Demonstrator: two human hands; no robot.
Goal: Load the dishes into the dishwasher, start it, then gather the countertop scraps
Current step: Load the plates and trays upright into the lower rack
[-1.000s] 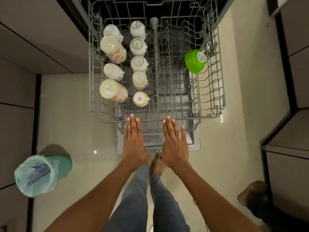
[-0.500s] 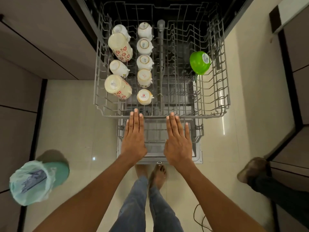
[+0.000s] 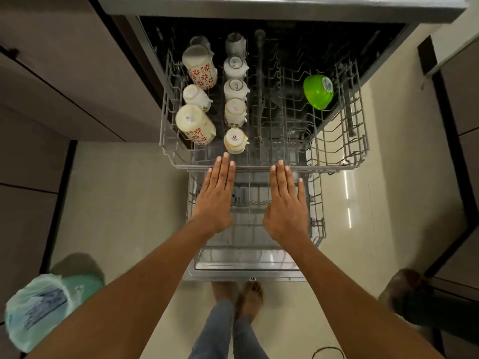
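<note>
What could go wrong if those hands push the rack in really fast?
The tilted cups and tall floral mugs might knock together and chip. The green bowl leans alone on the upper rack and could tip. The lower rack is out too; the door probably can't close yet.

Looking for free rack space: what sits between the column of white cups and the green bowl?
In the head view, no dishes: only bare grey wire rack tines and a centre post separate the white cups from the green plastic bowl.
</note>
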